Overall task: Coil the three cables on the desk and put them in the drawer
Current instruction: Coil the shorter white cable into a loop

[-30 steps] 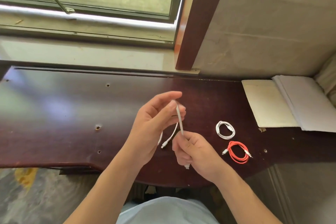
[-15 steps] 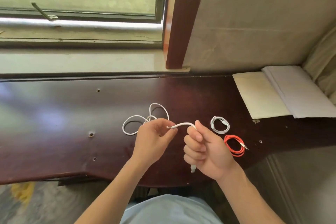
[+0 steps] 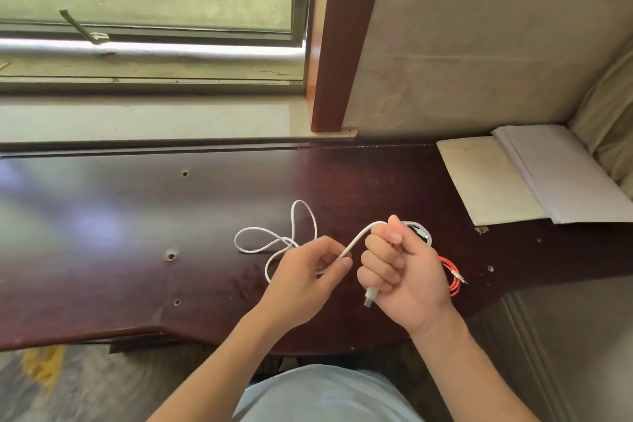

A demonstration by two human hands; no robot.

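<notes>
White charging cable (image 3: 260,241), white coiled cable (image 3: 419,229), orange-red coiled cable (image 3: 451,276), dark reddish-brown glossy counter (image 3: 137,233), cream and white papers (image 3: 534,178).

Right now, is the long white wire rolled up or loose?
Loose. The white cable sprawls in open loops on the desk; both hands hold one end.

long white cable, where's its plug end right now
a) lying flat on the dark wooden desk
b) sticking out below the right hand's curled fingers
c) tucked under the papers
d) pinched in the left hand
b: the long white cable runs through the right hand, and its plug pokes out under the curled fingers.
</notes>
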